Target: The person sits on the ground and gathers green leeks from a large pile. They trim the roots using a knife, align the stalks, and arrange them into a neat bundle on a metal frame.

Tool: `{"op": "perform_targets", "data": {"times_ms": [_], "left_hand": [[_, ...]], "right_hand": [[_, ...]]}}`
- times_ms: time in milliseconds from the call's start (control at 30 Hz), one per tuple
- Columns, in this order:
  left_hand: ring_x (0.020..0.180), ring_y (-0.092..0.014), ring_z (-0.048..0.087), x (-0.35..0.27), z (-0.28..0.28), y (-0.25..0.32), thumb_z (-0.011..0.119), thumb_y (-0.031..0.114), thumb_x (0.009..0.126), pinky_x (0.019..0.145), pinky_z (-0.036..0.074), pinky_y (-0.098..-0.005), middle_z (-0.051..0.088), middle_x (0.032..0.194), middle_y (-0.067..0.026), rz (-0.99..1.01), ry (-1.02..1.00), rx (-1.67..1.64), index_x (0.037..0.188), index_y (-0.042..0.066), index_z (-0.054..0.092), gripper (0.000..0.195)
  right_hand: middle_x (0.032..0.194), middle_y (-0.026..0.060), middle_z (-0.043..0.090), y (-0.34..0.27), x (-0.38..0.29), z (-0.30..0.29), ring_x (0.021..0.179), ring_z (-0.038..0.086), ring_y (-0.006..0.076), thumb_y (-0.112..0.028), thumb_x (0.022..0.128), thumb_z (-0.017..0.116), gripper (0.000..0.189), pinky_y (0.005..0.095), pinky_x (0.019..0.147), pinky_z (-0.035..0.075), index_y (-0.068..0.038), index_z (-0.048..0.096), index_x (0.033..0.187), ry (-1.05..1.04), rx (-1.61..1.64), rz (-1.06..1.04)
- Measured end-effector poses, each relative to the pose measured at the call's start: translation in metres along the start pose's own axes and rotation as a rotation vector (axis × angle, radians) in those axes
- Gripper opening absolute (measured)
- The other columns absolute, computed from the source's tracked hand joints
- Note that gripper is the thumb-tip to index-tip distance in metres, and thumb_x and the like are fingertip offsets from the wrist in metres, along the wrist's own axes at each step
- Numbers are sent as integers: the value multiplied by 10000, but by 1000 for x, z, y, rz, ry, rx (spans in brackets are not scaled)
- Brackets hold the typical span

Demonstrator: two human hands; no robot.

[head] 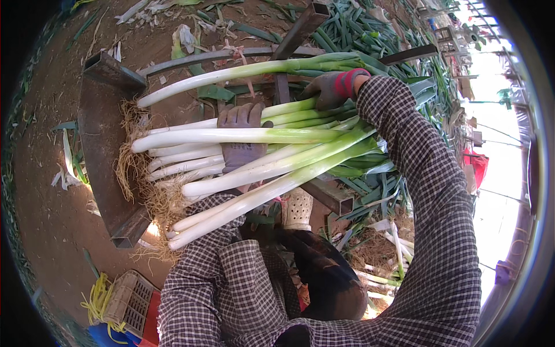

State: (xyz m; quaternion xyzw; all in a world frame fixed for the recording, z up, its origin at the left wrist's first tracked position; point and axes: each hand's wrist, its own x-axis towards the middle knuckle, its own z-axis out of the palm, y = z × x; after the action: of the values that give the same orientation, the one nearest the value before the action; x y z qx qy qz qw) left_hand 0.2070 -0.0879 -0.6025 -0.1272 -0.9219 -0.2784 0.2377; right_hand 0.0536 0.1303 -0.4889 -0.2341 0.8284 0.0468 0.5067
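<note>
A loose bundle of leeks (260,169) with white shafts and rooty ends lies across a rusty steel frame (104,134). My left hand (240,117), in a grey-purple glove, is among the white shafts, its fingers curled; one leek crosses over the glove. Further right, my right hand (331,90), in a grey glove with a red cuff, is closed around the green upper parts. Behind both hands, a single leek (208,82) rests along the frame's far side. Tangled roots (162,199) gather at the frame's left plate. The undersides of both hands are hidden.
Cut green leaves (364,34) are heaped beyond the frame. A square steel tube (331,197) juts towards me. More leeks (396,247) lie at lower right. A plastic basket (130,299) with yellow ties (99,299) stands at lower left. Scraps litter the dirt floor (52,208).
</note>
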Motion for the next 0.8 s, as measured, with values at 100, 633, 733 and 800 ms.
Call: {"op": "perform_targets", "data": {"times_ms": [100, 633, 733, 800], "left_hand": [[1109, -278, 571, -1, -5, 4, 735, 273, 794, 1059, 397, -522, 612, 1172, -87, -27, 15, -1, 1223, 98, 619, 478], [1165, -261, 571, 2, 6, 2, 709, 201, 797, 1107, 374, -530, 620, 1203, -62, -87, 15, 108, 1185, 155, 647, 395], [1153, -279, 580, -7, 8, -3, 688, 235, 829, 1118, 370, -544, 635, 1170, -71, -85, -40, 57, 1159, 153, 641, 344], [1148, -282, 579, -5, 0, 2, 663, 223, 845, 1123, 363, -546, 636, 1161, -78, -114, -83, 48, 1163, 139, 634, 330]], "right_hand": [[1284, 143, 655, 2, 0, 2, 1175, 621, 342, -261, 804, 718, 571, 464, 976, 505, -166, 623, 1359, 56, -80, -26], [1257, 169, 613, 14, -22, 60, 1166, 600, 378, -346, 878, 686, 433, 477, 995, 487, -170, 659, 1273, 557, -126, -70], [1243, 183, 642, 11, -35, 52, 1158, 612, 384, -413, 900, 678, 490, 462, 1017, 480, -113, 661, 1287, 500, -77, -73], [1226, 183, 663, 4, -36, 31, 1148, 623, 381, -435, 904, 677, 513, 460, 1019, 480, -93, 665, 1286, 399, -17, -53]]}}
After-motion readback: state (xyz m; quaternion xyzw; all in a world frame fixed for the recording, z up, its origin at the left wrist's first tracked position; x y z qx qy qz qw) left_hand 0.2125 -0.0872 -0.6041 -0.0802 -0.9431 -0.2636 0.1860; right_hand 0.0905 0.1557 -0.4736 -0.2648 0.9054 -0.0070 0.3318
